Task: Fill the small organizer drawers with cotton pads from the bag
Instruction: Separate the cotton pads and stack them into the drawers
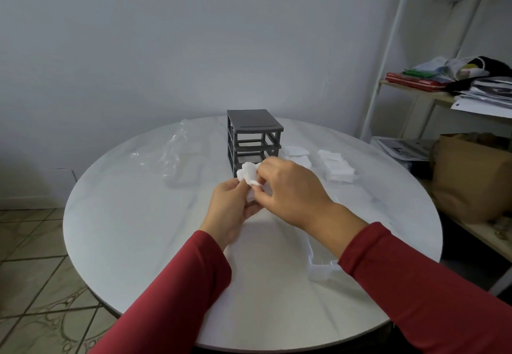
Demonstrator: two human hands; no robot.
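Note:
A dark grey organizer frame point(253, 134) stands mid-table with its drawer slots open and no drawers in them. Just in front of it, my left hand point(231, 211) and my right hand point(291, 190) both hold a small stack of white cotton pads point(249, 175); fingers of each hand pinch it. A clear plastic bag point(177, 157) with some pads inside lies left of the frame. Clear drawers filled with white pads point(336, 166) sit to the right of the frame. Another clear drawer point(318, 259) lies under my right forearm, mostly hidden.
The round white table point(138, 242) has bare surface at front left. A white shelf unit point(415, 90) with papers stands at the right, with a brown paper bag point(471, 176) beside the table edge. Tiled floor lies to the left.

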